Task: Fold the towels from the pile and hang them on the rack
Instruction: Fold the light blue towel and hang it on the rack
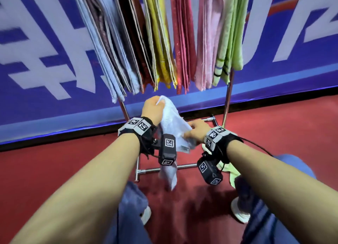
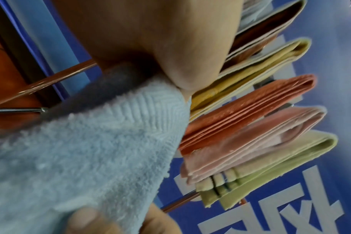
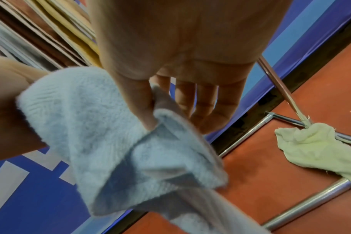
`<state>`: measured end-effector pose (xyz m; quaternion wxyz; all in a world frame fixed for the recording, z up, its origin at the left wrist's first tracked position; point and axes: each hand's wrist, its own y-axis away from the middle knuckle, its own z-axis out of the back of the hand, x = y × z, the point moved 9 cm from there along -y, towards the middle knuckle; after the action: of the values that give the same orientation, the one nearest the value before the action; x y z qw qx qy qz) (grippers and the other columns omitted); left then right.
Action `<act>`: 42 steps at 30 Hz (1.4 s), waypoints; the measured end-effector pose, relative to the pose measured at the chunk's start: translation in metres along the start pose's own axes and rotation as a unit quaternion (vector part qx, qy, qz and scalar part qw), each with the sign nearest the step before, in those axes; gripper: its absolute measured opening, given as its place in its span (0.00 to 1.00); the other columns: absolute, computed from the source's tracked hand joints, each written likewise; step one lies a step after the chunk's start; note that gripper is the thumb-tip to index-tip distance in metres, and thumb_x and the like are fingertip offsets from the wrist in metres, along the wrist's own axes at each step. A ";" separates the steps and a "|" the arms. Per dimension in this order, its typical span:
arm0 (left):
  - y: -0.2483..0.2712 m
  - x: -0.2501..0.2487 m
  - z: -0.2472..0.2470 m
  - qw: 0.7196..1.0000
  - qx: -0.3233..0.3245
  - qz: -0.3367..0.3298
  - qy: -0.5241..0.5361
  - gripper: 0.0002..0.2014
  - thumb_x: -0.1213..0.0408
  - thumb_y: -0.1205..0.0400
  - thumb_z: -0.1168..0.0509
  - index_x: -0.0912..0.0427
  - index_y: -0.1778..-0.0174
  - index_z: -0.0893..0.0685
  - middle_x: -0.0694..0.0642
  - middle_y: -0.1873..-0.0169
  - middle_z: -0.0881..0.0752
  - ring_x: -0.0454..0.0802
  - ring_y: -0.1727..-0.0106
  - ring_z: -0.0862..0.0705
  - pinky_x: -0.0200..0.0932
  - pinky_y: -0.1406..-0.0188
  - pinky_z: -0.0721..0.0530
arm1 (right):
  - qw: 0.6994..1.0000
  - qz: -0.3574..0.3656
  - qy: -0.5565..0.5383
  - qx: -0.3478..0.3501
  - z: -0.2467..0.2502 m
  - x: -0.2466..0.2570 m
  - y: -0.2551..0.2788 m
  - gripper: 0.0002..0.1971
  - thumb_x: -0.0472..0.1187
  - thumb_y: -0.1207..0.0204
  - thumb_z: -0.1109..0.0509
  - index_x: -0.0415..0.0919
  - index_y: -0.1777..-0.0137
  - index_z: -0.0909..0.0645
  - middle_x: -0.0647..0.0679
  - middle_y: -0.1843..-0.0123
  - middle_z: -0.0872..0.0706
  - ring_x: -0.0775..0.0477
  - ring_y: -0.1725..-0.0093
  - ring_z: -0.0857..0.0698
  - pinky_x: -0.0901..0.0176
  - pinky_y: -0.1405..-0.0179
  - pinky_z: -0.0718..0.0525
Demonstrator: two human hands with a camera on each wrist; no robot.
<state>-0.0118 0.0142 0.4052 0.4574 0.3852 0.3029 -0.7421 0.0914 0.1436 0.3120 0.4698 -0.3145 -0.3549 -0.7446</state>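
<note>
Pale blue towel [image 1: 173,119] — pinched between both grips.

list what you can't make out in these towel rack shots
- Rack top bar: cut off by the head view's upper edge, so how the hung towels sit on it is unseen.
- Light blue towel: its lower part is hidden behind the left wrist camera.
- Green towel on the floor: mostly hidden by the right arm in the head view.

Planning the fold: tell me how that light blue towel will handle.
Probably floppy: the light blue towel sags between the left hand and right hand. Likely light; a pinch holds it. Its looped pile suggests it won't slip.
</note>
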 end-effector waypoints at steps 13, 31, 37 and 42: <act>0.049 -0.012 -0.008 0.988 0.149 0.026 0.012 0.08 0.71 0.25 0.26 0.56 0.53 0.13 0.54 0.58 0.12 0.48 0.59 0.15 0.35 0.62 0.20 | 0.990 0.057 0.070 -0.107 0.052 0.079 0.035 0.18 0.49 0.29 0.25 0.37 0.72 0.19 0.43 0.74 0.20 0.42 0.68 0.19 0.53 0.71 0.22; 0.063 -0.019 -0.031 0.966 0.151 -0.033 -0.208 0.05 0.66 0.17 0.39 0.61 0.49 0.19 0.59 0.53 0.16 0.62 0.50 0.19 0.48 0.57 0.25 | 0.982 0.102 0.062 -0.144 0.068 0.093 0.052 0.06 0.37 0.27 0.29 0.44 0.65 0.16 0.40 0.64 0.14 0.35 0.53 0.14 0.52 0.57 0.18; 0.064 0.000 -0.020 0.937 0.149 -0.023 -0.315 0.04 0.63 0.20 0.37 0.58 0.59 0.21 0.58 0.60 0.16 0.63 0.56 0.18 0.50 0.59 0.22 | 0.978 0.096 -0.002 -0.183 0.084 0.083 0.060 0.12 0.38 0.25 0.31 0.43 0.70 0.20 0.43 0.72 0.20 0.31 0.57 0.15 0.43 0.59 0.14; 0.068 0.037 0.000 0.918 0.157 0.020 -0.364 0.08 0.71 0.24 0.39 0.55 0.68 0.24 0.61 0.58 0.13 0.66 0.52 0.15 0.50 0.56 0.20 | 0.964 0.076 -0.066 -0.246 0.114 0.073 0.059 0.08 0.41 0.29 0.29 0.42 0.68 0.14 0.39 0.70 0.11 0.36 0.65 0.10 0.40 0.60 0.09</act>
<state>0.0396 -0.0290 0.3667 0.4841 0.1612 -0.0130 -0.8599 0.1355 0.1849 0.4470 0.4089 -0.4950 -0.1659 -0.7485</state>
